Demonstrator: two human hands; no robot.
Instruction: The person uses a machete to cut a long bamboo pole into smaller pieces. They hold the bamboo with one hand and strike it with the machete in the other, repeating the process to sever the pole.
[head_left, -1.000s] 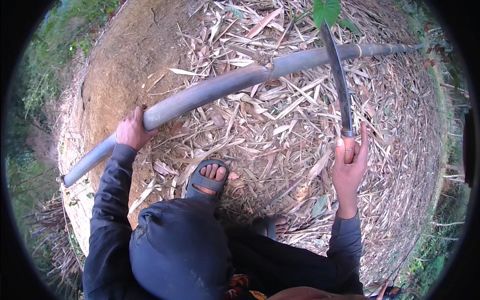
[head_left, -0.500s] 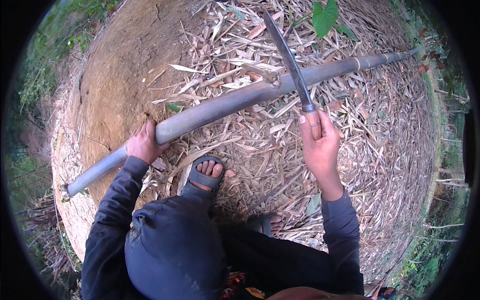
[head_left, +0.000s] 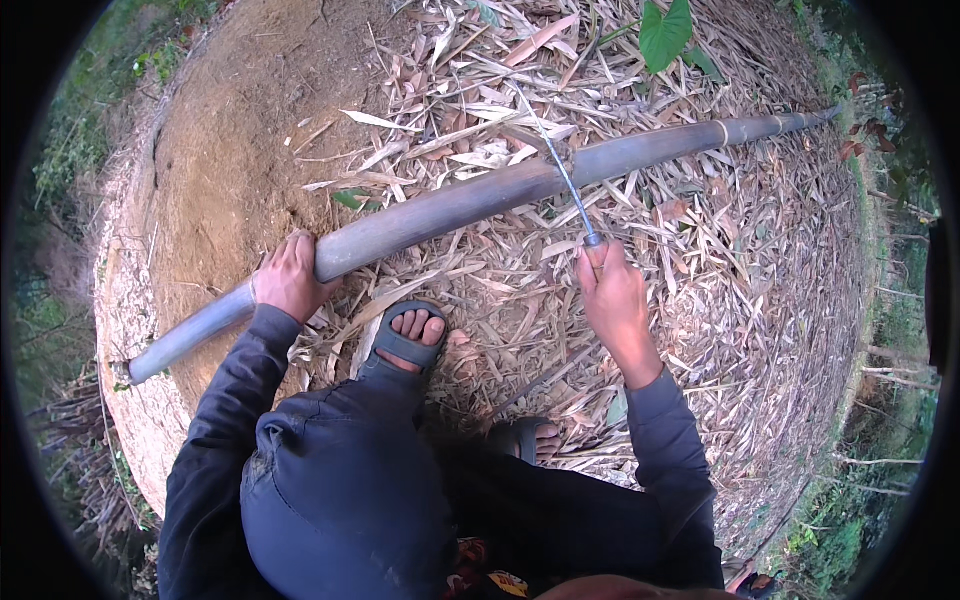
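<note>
Dark sleeves (head_left: pixel 228 415); dark trousers (head_left: pixel 350 490); grey sandals (head_left: pixel 410 349)

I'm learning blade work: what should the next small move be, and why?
Probably a short, careful stroke of the long, thin metal blade at the knobbly joint of the long grey bamboo pole: the right hand holds the wooden handle with the blade crossing that joint, and the left hand grips the pole well away from it.

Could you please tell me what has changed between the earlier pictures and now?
The right hand has moved left with the knife, which has turned edge-on to the camera and now crosses the bamboo pole farther left. The left hand still holds the bamboo pole; the sandalled feet stay planted.
</note>
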